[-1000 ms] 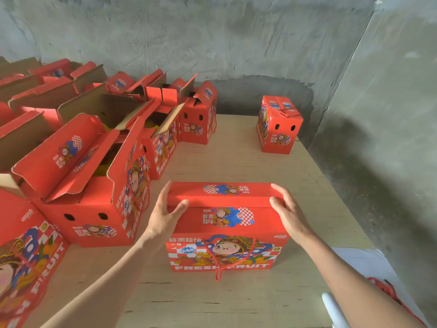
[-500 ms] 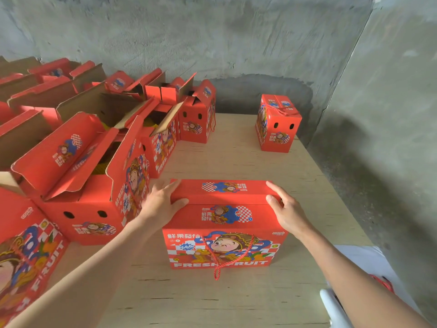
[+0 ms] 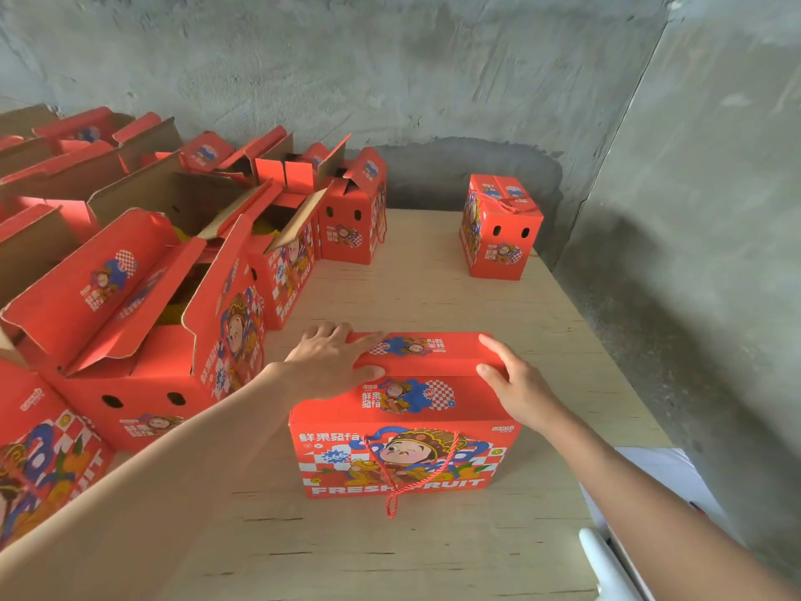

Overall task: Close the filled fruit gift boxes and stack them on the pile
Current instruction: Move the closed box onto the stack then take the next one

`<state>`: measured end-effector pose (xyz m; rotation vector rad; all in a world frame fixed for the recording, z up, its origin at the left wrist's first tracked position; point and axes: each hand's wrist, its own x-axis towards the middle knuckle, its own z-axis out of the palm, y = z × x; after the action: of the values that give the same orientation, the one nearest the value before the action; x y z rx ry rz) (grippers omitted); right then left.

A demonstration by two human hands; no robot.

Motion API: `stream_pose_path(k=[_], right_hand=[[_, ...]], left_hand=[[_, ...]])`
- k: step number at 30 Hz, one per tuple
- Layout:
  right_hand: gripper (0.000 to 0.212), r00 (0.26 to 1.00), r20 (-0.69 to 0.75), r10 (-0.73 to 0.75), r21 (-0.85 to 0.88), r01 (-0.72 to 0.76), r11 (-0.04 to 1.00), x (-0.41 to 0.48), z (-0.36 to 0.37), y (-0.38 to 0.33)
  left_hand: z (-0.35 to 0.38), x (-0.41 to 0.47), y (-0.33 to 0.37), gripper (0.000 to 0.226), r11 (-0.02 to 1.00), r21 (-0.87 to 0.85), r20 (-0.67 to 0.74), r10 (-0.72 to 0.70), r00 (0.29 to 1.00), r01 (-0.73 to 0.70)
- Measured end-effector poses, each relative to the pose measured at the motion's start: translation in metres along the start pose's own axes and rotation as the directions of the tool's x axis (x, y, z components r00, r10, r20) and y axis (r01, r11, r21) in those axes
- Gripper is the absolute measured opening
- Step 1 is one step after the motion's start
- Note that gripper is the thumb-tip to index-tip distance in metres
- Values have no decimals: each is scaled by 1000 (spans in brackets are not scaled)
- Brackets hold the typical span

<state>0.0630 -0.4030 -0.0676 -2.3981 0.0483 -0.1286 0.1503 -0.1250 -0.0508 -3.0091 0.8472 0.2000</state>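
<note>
A closed red fruit gift box (image 3: pixel 403 453) stands on the wooden table (image 3: pixel 390 553) right in front of me, its red cord handle (image 3: pixel 392 501) hanging down the printed front. My left hand (image 3: pixel 333 362) lies flat on the left part of the lid, fingers stretched across the top flap. My right hand (image 3: pixel 516 383) rests on the lid's right end, fingers straight along the edge and thumb on the top. Another closed box (image 3: pixel 498 236) stands alone at the table's far right corner.
Several open boxes (image 3: pixel 130 340) with raised flaps crowd the left side, back to the wall; yellow fruit shows inside some. A concrete wall (image 3: pixel 693 253) runs close along the table's right edge. A white object (image 3: pixel 607 561) sits at the lower right.
My left hand has slid from the box's left end up onto the lid. My right hand stays at the right end. The box looks unmoved on the table.
</note>
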Motion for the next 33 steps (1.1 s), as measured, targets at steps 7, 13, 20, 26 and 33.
stream_pose_path(k=[7, 13, 20, 26, 33], right_hand=[[56, 956, 250, -150, -618, 277, 736, 22, -14, -14], [48, 943, 329, -53, -504, 223, 835, 25, -9, -17], [48, 944, 318, -88, -446, 231, 865, 21, -6, -16], [48, 947, 288, -141, -400, 253, 881, 20, -3, -10], [47, 951, 277, -136, -374, 237, 897, 22, 0, -4]], left_hand=[[8, -1, 1, 61, 1000, 25, -66, 10, 998, -8], [8, -1, 1, 62, 999, 29, -61, 23, 998, -21], [1, 1, -4, 66, 986, 133, 35, 100, 994, -103], [-1, -3, -18, 77, 981, 97, 95, 156, 983, -165], [9, -5, -9, 61, 996, 11, 26, 84, 996, -85]])
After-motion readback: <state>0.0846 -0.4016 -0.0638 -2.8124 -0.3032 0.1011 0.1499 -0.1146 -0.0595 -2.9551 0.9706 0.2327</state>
